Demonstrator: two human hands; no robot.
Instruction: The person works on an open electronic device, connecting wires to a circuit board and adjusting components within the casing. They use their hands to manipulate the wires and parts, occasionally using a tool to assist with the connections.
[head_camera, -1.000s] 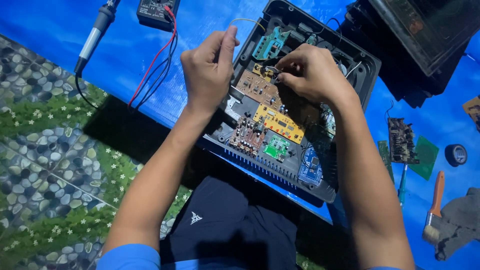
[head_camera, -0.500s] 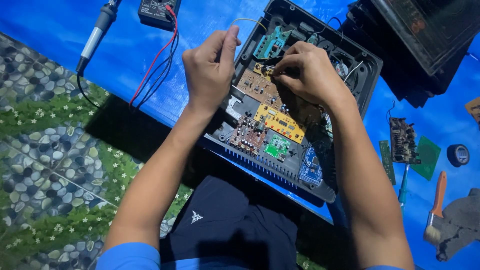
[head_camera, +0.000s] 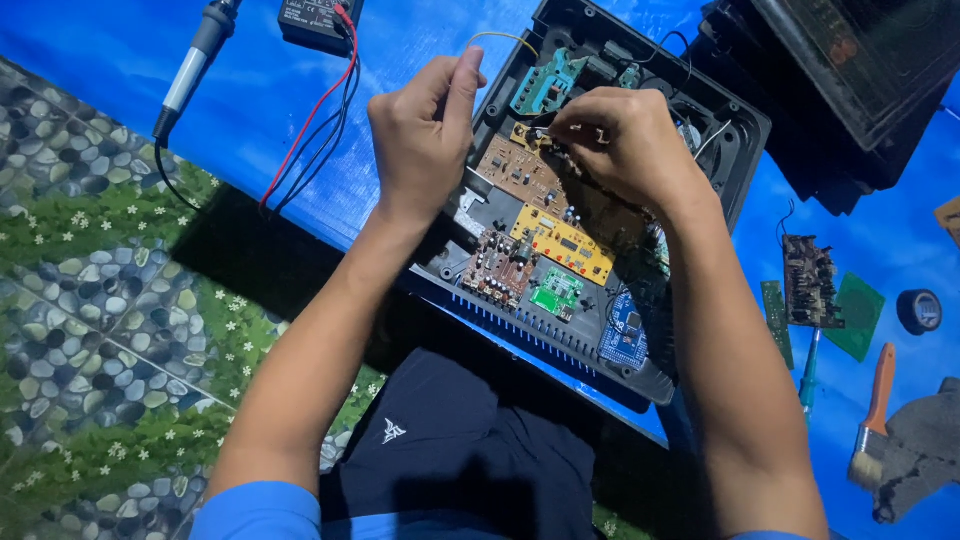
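Hands: left hand (head_camera: 425, 135) fisted, right hand (head_camera: 620, 140) pinching over circuit boards (head_camera: 545, 215).

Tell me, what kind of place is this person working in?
Probably a makeshift electronics repair spot on the floor. An opened black case full of circuit boards lies on a blue sheet, with a soldering iron and a brush nearby.

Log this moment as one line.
left hand: pinching yellow wire | right hand: fingertips on boards in open case | nearby: soldering iron, meter, brush
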